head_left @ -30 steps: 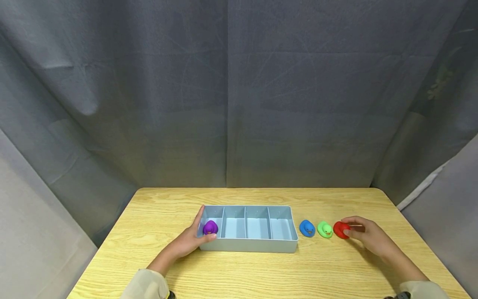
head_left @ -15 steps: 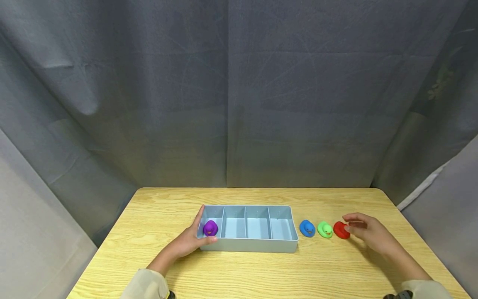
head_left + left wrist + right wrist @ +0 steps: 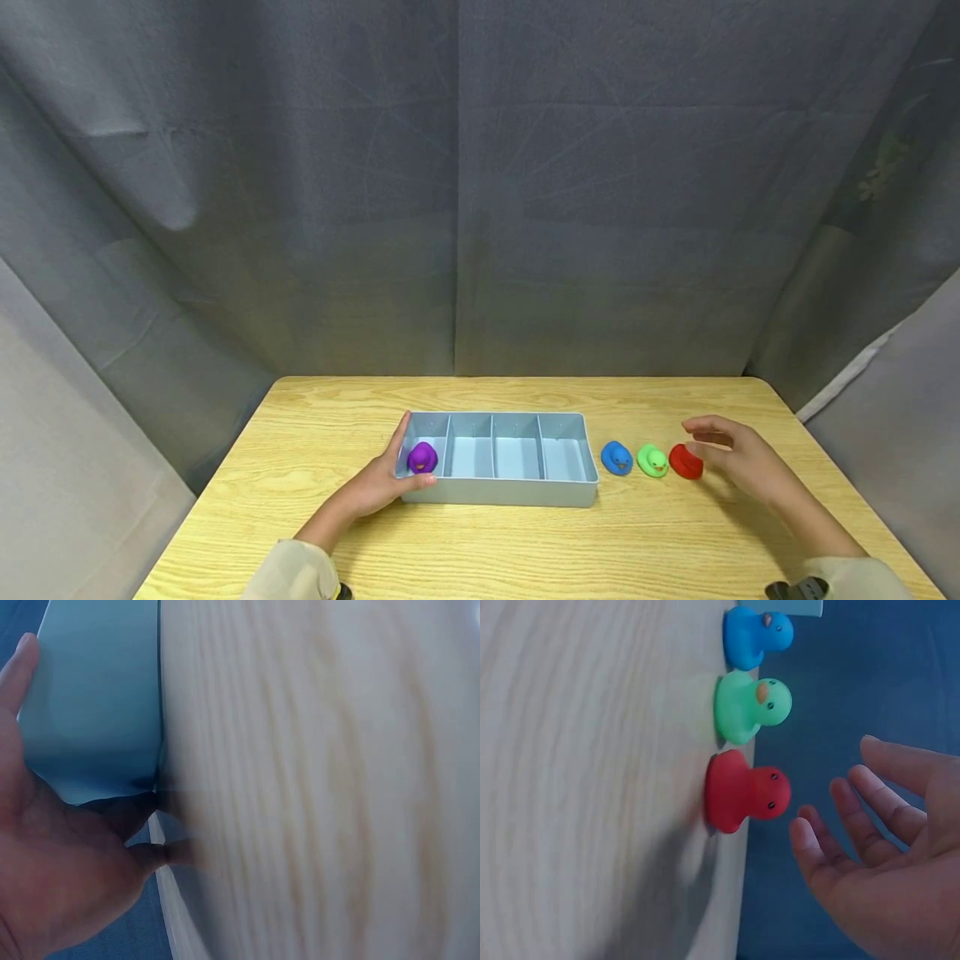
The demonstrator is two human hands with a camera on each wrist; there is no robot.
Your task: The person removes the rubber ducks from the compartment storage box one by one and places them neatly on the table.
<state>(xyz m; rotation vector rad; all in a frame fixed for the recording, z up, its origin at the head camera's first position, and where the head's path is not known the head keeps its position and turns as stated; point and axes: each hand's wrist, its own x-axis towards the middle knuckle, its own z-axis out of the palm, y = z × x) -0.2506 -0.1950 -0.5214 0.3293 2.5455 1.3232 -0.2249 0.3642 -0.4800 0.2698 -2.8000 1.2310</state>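
Observation:
A pale blue-grey box with four compartments [image 3: 498, 492] stands on the table, with a purple rubber duck [image 3: 422, 457] in its leftmost compartment. My left hand [image 3: 371, 487] holds the box's left end, thumb on the front wall and a finger at the back left corner. Right of the box, a blue rubber duck [image 3: 617, 458], a green rubber duck [image 3: 652, 460] and a red rubber duck [image 3: 742, 792] sit in a row. Just above the red one, my right hand [image 3: 889, 840] hovers with fingers spread apart; a gap separates them from the duck's head.
The wooden table [image 3: 480, 550] has rounded far corners. A dark grey curtain [image 3: 600, 208] hangs behind it, with pale panels [image 3: 60, 467] at either side.
My right hand has let go of the red duck and lifted slightly, its fingers parting from the duck's head. The left hand and the box stay in place.

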